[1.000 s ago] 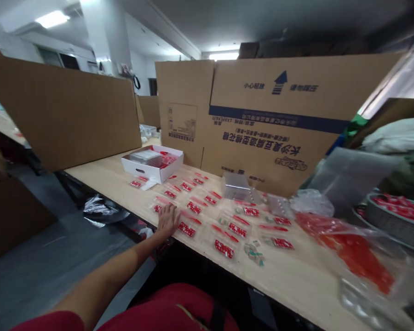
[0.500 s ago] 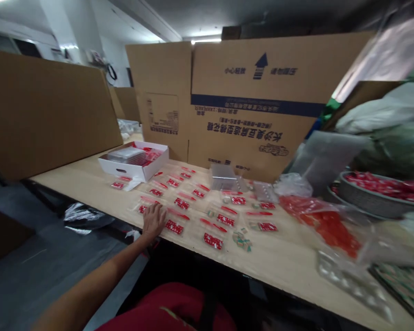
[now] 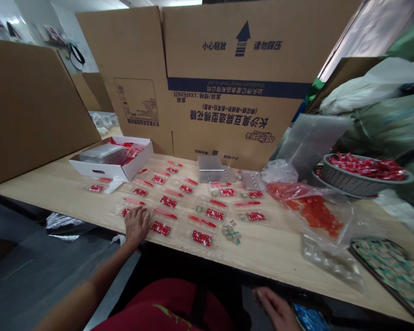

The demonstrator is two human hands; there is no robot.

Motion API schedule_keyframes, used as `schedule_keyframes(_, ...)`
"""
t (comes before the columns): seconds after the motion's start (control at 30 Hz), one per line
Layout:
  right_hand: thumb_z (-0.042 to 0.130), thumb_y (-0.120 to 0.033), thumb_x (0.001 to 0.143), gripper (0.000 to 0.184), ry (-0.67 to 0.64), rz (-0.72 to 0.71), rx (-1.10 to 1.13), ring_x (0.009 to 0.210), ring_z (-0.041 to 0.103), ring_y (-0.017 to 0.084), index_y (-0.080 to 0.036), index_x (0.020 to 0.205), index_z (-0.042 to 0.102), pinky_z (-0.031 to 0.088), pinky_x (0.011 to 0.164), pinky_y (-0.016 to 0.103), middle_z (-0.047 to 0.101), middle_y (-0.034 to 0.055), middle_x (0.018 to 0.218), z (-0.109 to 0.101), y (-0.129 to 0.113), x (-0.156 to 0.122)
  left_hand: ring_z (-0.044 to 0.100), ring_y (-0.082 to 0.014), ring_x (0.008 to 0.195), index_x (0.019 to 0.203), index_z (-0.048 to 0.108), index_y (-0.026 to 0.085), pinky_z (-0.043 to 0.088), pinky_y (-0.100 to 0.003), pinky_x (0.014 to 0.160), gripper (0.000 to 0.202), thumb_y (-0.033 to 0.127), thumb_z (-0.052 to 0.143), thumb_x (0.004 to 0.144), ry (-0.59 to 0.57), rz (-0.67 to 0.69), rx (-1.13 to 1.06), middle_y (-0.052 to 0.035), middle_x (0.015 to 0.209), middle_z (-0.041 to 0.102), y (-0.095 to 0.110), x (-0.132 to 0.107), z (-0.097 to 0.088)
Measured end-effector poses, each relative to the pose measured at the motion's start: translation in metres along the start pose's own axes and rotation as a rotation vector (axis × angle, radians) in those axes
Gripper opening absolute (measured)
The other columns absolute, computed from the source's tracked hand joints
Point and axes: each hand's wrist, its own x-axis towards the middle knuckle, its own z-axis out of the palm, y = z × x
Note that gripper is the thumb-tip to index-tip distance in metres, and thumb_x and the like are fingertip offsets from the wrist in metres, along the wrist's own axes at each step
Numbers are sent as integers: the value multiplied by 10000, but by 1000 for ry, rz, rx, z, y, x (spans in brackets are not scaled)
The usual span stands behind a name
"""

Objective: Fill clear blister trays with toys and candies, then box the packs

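My left hand [image 3: 137,224] lies flat on the near edge of the wooden table [image 3: 72,193], fingers stretched over a small clear packet with a red strip. Several more clear packets with red contents [image 3: 168,201] are laid out in rows to its right. My right hand [image 3: 275,310] shows at the bottom below the table edge, fingers loosely out, beside a blue object [image 3: 310,318]. Whether it touches that object is unclear.
A white cardboard tray [image 3: 112,170] with clear packets stands at the back left. Large cardboard boxes [image 3: 227,92] wall off the back. To the right are a plastic bag of red pieces [image 3: 313,211], a grey basket of red items [image 3: 359,177] and a patterned tray [image 3: 389,266].
The view has swung right and down, so the table's right side and my right hand have come into sight. My left hand stays flat on the same packet at the table edge.
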Motion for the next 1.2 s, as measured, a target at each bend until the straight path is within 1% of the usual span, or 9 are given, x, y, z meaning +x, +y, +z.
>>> schedule_keyframes(0.1, 510, -673, 660, 489, 256, -118, -82, 786, 650, 256, -230, 758, 693, 527, 704, 318, 710, 75, 805, -14, -31, 21, 504, -283, 1080, 1017, 620, 138, 367, -440, 953, 409, 388, 318, 902, 14, 5, 1, -142, 1117, 603, -4, 0, 2)
schedule_keyframes(0.23, 349, -695, 716, 594, 542, -26, -383, 684, 653, 261, -218, 868, 671, 507, 582, 352, 714, 104, 879, -9, -43, 43, 491, -282, 1105, 1023, 618, 138, 351, -443, 969, 400, 387, 332, 894, -39, -9, 19, -140, 1117, 605, -7, 0, 5)
schedule_keyframes(0.37, 341, -672, 735, 565, 429, -41, -451, 818, 675, 265, -234, 911, 652, 517, 641, 344, 704, 85, 1006, -6, -34, 45, 481, -286, 1112, 1020, 624, 155, 336, -454, 975, 385, 384, 340, 895, -97, -50, 35, -125, 1115, 618, -4, 1, 4)
schedule_keyframes(0.53, 366, -676, 740, 558, 345, -3, -507, 768, 682, 271, -232, 935, 641, 513, 591, 339, 723, 75, 895, -18, -30, 44, 478, -307, 1119, 1067, 615, 127, 326, -471, 979, 438, 419, 346, 880, -83, -66, 29, -156, 1162, 598, 1, 1, -5)
schedule_keyframes(0.67, 357, -584, 823, 475, 369, -168, -535, 708, 672, 244, -206, 889, 636, 513, 596, 338, 710, 75, 821, -15, -42, 42, 394, -336, 1251, 1202, 558, 142, 204, -530, 1059, 523, 490, 403, 844, -156, 129, 1, -170, 1325, 513, 15, -7, -9)
schedule_keyframes(0.77, 367, -434, 896, 374, 378, -450, -551, 832, 657, 218, -187, 964, 639, 523, 732, 343, 690, 92, 929, 5, -71, 49, 372, -329, 1290, 1273, 515, 201, 140, -547, 1077, 541, 515, 432, 840, -317, 279, -6, -139, 1381, 483, 32, -15, -7)
schedule_keyframes(0.9, 413, -321, 914, 387, 221, -760, -639, 1235, 463, 252, -192, 1256, 541, 399, 1003, 442, 547, 110, 1305, 54, -123, 80, 447, -309, 1230, 1271, 519, 191, 227, -510, 1042, 513, 489, 424, 864, -358, 292, 22, -150, 1368, 497, 54, -22, -2)
schedule_keyframes(1.07, 513, -317, 862, 535, -53, -723, -786, 1336, 326, 300, -210, 1378, 421, 293, 1057, 545, 397, 92, 1448, 97, -153, 116, 455, -306, 1219, 1265, 516, 163, 338, -445, 957, 532, 491, 451, 851, -330, 290, -2, -170, 1357, 498, 63, -20, -1)
schedule_keyframes(1.2, 522, -313, 857, 531, -40, -768, -767, 1323, 350, 277, -215, 1370, 426, 304, 1060, 519, 429, 78, 1428, 95, -151, 121, 394, -335, 1263, 1292, 474, 190, 306, -497, 984, 529, 479, 449, 849, -250, 279, 0, -172, 1386, 454, 50, 1, -8)
